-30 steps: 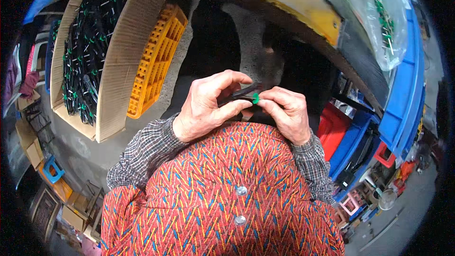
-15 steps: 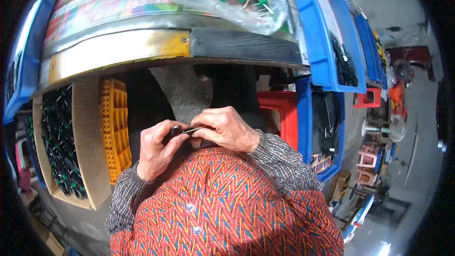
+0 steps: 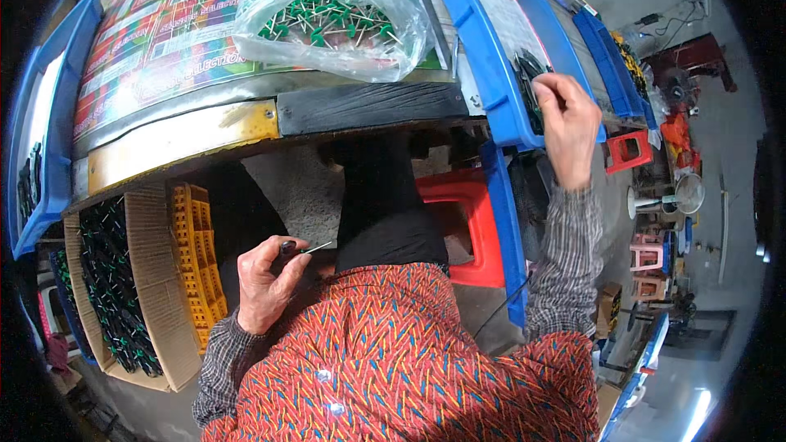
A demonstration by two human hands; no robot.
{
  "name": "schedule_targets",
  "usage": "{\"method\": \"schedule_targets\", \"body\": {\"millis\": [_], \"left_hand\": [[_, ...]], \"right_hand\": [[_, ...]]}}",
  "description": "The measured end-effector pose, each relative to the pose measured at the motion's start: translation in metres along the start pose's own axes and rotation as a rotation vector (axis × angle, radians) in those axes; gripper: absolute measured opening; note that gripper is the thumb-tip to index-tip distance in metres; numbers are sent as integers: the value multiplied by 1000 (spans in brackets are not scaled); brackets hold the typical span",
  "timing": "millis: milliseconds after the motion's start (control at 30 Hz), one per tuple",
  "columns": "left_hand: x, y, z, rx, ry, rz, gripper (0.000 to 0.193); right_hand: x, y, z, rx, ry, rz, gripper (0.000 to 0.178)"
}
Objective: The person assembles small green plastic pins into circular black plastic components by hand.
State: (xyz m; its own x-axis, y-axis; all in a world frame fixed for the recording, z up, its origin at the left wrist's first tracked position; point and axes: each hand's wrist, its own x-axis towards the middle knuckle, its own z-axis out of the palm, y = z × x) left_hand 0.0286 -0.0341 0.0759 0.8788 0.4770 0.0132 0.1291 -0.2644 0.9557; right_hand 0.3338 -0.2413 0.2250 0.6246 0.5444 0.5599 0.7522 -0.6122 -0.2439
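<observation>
A clear plastic bag of green-headed pins (image 3: 332, 24) is lying on the printed-sheet tabletop (image 3: 155, 49). Right of it, a blue plastic tray (image 3: 491, 57) is sitting, the right hand (image 3: 566, 119) reaching in. Below the table edge, the left hand (image 3: 264, 282) is pinching a thin metal pin (image 3: 315, 249); a cardboard box of black parts (image 3: 123, 286) is sitting to its left.

clear plastic bag (image 3: 344, 20) (green-headed pins inside) on table | multicoloured printed sheet (image 3: 155, 49) beneath | cardboard box (image 3: 151, 278) lower left

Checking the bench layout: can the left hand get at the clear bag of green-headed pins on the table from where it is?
Probably yes. The left hand sits low, holding a small metal pin, and the table edge overhangs it, so it must come up around that to reach the bag.
</observation>
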Motion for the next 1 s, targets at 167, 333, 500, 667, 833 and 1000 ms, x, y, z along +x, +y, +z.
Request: {"method": "schedule_targets", "body": {"millis": [167,333,500,667,833,1000], "left_hand": [[-2,1,3,-12,-12,-15,12],[-3,0,7,-3,-17,-23,12],[-2,-7,10,9,-12,-11,12],[0,-5,10,3,-33,-17,12],[-3,-7,9,-8,-35,-53,11],[-4,-8,7,5,-36,-41,11]], "right_hand": [[23,88,-8,-257,-288,146,26],[30,113,-1,-378,-600,247,35],[35,114,-3,-226,-683,525,30],[32,114,-2,-408,-671,246,30],[25,111,3,-574,-616,104,28],[27,114,6,-597,-645,174,21]]}}
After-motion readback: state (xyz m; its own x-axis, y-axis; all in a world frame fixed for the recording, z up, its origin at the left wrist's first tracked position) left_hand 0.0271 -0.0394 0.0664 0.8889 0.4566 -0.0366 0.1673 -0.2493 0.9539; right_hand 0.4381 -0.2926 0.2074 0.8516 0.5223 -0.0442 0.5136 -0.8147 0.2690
